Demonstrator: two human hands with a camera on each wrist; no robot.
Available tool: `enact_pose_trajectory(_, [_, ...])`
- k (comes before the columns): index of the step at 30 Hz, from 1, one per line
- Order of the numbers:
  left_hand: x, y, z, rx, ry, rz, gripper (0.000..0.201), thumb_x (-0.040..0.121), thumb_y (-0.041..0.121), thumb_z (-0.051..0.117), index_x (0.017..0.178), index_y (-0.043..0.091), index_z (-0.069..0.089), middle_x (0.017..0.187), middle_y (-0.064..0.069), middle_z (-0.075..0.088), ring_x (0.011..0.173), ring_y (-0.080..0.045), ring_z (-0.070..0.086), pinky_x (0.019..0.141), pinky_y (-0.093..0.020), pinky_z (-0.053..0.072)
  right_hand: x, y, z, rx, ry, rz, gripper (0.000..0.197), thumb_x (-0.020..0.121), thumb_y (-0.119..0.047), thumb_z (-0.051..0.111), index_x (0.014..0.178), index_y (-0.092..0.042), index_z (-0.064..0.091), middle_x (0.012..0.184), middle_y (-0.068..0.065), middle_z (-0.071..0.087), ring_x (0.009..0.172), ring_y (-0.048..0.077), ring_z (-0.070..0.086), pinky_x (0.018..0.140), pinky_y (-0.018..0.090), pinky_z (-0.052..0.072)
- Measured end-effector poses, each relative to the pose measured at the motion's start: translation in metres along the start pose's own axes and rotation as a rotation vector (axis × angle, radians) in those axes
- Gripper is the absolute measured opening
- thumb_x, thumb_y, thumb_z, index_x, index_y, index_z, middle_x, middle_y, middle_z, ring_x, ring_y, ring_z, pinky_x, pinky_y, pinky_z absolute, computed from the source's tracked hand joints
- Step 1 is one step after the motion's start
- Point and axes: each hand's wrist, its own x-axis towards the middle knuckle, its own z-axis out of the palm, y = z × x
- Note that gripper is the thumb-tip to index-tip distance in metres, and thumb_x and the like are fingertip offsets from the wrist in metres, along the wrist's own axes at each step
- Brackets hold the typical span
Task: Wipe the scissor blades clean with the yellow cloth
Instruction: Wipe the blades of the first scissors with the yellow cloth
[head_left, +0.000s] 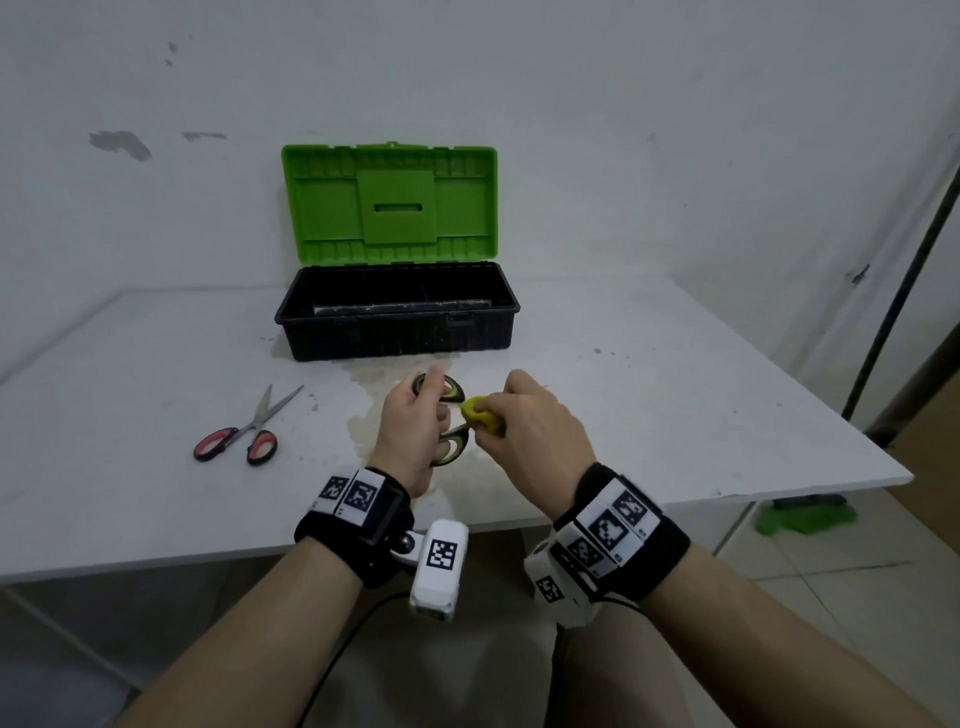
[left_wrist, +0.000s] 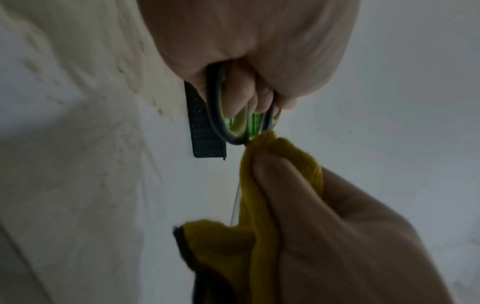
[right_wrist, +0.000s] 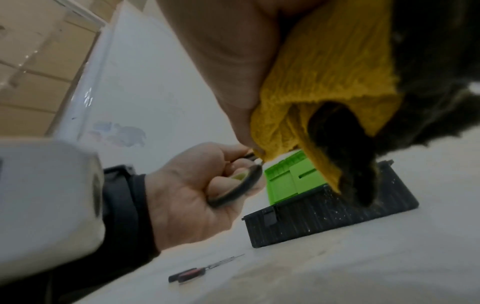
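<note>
My left hand (head_left: 415, 421) grips the black-and-green handles of a pair of scissors (head_left: 451, 448) above the table, fingers through the loops (left_wrist: 228, 115). My right hand (head_left: 524, 431) pinches the bunched yellow cloth (head_left: 480, 413) around the blades just past the handles. In the left wrist view the cloth (left_wrist: 272, 185) covers most of the blades, with only a thin metal edge (left_wrist: 235, 203) showing beside it. In the right wrist view the yellow cloth (right_wrist: 324, 82) hangs from my fingers, its dark underside showing, and the left hand (right_wrist: 197, 185) holds the scissor handles (right_wrist: 239, 189).
An open toolbox (head_left: 397, 317) with a black base and a raised green lid (head_left: 389, 202) stands behind my hands. A second pair of scissors with red-and-black handles (head_left: 244, 431) lies open on the white table (head_left: 675, 415) to the left. The table's right edge is close by.
</note>
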Motion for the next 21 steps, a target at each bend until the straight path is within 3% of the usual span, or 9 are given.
enact_pose_trajectory(2, [0.002,0.0,-0.008,-0.016,0.033,0.0,0.026,0.104,0.035,0.048,0.089,0.014,0.053,0.059,0.005,0.035,0.047,-0.007,0.03,0.038,-0.02,0.022,-0.002,0.009,0.0,-0.031,-0.041,0.022,0.02,0.092,-0.037,0.057,0.088,-0.019,0.066,0.087,-0.004,0.04,0.07,0.021,0.051,0.055,0.031,0.039])
enact_pose_trajectory(8, [0.0,-0.001,-0.004,0.02,-0.004,0.013,0.029,0.104,0.035,0.047,0.084,0.016,0.054,0.056,0.006,0.035,0.045,-0.005,0.03,0.038,-0.02,0.022,0.006,0.003,-0.007,0.051,0.11,-0.012,0.022,0.092,-0.039,0.059,0.092,-0.019,0.069,0.087,-0.004,0.043,0.067,0.019,0.051,0.058,0.039,0.05])
enact_pose_trajectory(12, [-0.002,0.001,0.002,0.013,-0.024,0.013,0.029,0.104,0.035,0.047,0.083,0.016,0.052,0.056,0.007,0.034,0.045,-0.005,0.029,0.039,-0.02,0.021,0.001,0.0,0.002,0.009,0.065,-0.063,0.019,0.092,-0.036,0.059,0.098,-0.021,0.068,0.088,-0.004,0.041,0.068,0.019,0.051,0.058,0.04,0.051])
enact_pose_trajectory(17, [-0.003,-0.004,-0.005,0.004,0.022,-0.01,0.028,0.105,0.035,0.047,0.086,0.014,0.053,0.056,0.006,0.033,0.044,-0.005,0.029,0.038,-0.019,0.021,0.001,0.019,-0.006,-0.013,0.075,0.026,0.024,0.091,-0.042,0.059,0.097,-0.021,0.069,0.09,-0.005,0.041,0.069,0.02,0.052,0.058,0.036,0.049])
enact_pose_trajectory(21, [-0.002,-0.004,0.004,-0.004,-0.01,-0.008,0.029,0.104,0.036,0.047,0.087,0.014,0.052,0.056,0.005,0.035,0.046,-0.006,0.03,0.039,-0.02,0.021,-0.002,0.004,0.0,0.02,0.112,-0.059,0.019,0.091,-0.038,0.06,0.098,-0.022,0.069,0.088,-0.005,0.041,0.066,0.017,0.05,0.056,0.038,0.051])
